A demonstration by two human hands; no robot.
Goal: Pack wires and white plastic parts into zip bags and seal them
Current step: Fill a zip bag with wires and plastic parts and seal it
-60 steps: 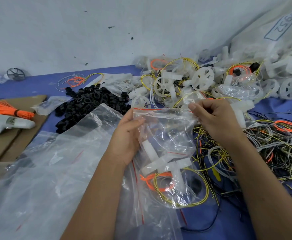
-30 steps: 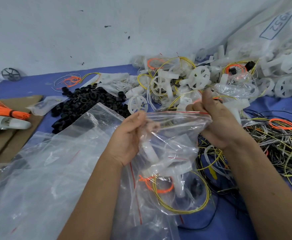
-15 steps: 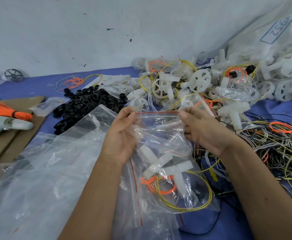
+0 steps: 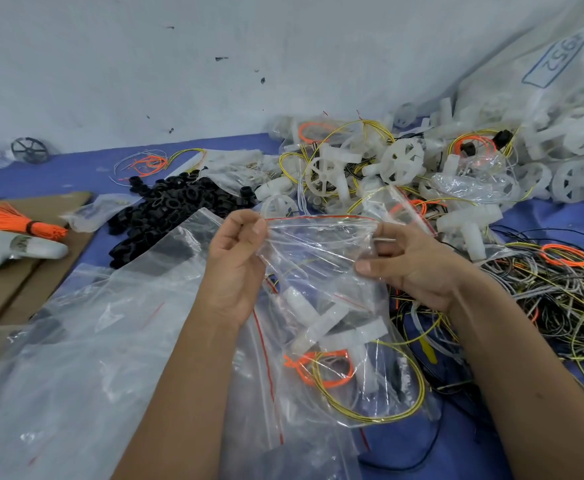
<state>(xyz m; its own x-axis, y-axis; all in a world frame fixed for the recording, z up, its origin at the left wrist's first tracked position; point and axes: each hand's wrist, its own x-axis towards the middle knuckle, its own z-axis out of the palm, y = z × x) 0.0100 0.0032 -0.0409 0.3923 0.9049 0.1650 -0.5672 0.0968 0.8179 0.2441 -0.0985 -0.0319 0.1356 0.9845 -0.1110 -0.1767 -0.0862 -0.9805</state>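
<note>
The left hand (image 4: 236,261) and right hand (image 4: 411,261) are pinching the two ends of the zip bag (image 4: 321,271), already loaded with white parts (image 4: 332,323) and wires (image 4: 370,386). It looks like sealing time: next, the fingers need pressing along the red-edged strip (image 4: 318,219).

Right hand (image 4: 418,261) has slid rightward along the zip bag (image 4: 321,258) seal

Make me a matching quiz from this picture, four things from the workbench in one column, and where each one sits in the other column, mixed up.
Things:
1. zip bag
2. black rings
3. orange tassel
4. wire tangle

Places:
A. on the brown cardboard, far left
B. loose on the blue surface, right of the right hand
C. held up at its top edge between the left hand and the right hand
D. heaped on the blue surface, beyond the left hand

Pairs: 1-C, 2-D, 3-A, 4-B
</note>
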